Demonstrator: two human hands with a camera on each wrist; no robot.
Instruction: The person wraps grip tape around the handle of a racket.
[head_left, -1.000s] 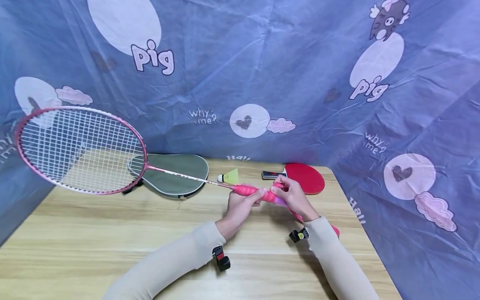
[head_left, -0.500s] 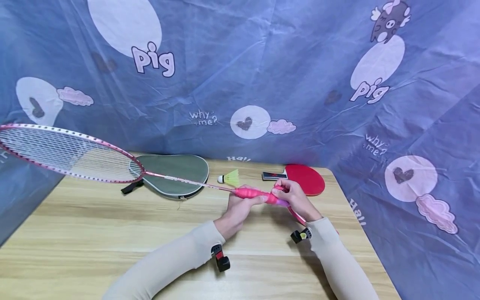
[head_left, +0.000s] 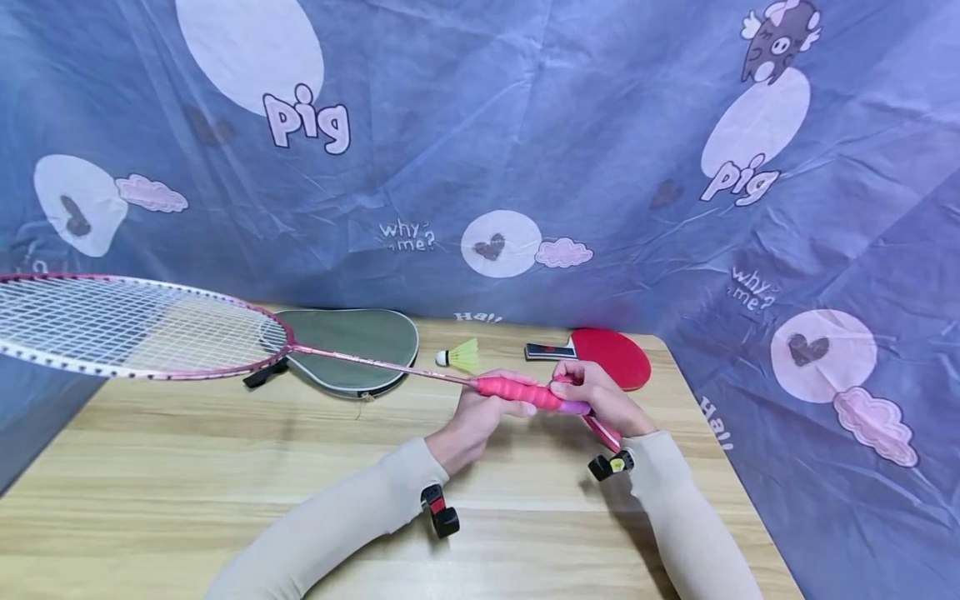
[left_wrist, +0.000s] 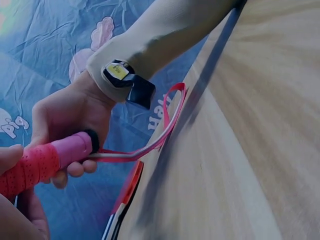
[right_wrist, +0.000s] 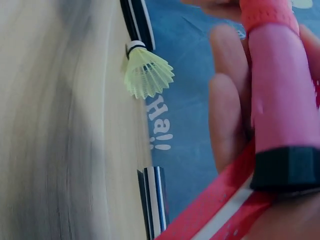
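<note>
While your left hand [head_left: 474, 417] grips the badminton racket [head_left: 382, 364] by its handle [head_left: 517, 392], your right hand [head_left: 603, 402] pinches pink tape [left_wrist: 125, 156] near the purple end [left_wrist: 72, 149].

The left hand [head_left: 474, 422] is curled in a grip, its thumb [head_left: 519, 408] on the near side and directed toward the right fingertips. The right hand [head_left: 604, 403], just beyond that thumb tip, pinches between thumb and bent index finger, its other fingers bent. The left forearm [head_left: 337, 510] and right forearm [head_left: 686, 512], both sleeved, converge from the near side toward the fingers.
</note>
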